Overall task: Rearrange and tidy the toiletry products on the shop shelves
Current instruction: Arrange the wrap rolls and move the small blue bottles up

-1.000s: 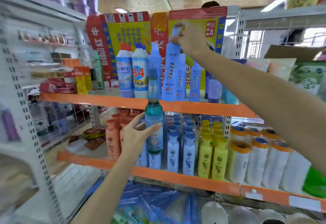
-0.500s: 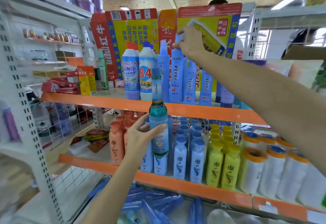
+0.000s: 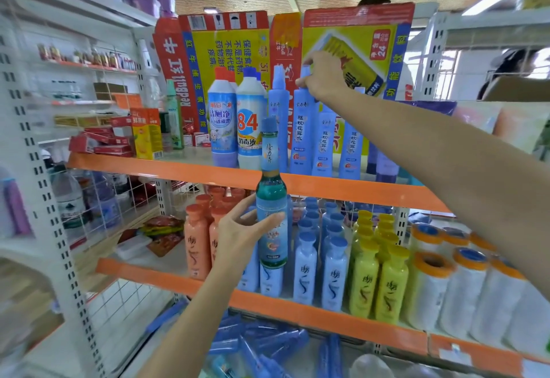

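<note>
Green glass bottle (image 3: pixel 271 214), likely heavy, slick, breakable: gripped mid-label by left hand (image 3: pixel 241 230), in front of the upper shelf (image 3: pixel 178 169) edge. Best held round the body. Right hand (image 3: pixel 323 75) pinching tall blue bottle (image 3: pixel 301 130) cap, up on that shelf.

Orange shelf edge (image 3: pixel 190 171), teal bottle (image 3: pixel 271 199), yellow bottles (image 3: pixel 364 285), light-blue bottles (image 3: pixel 303 270).
</note>
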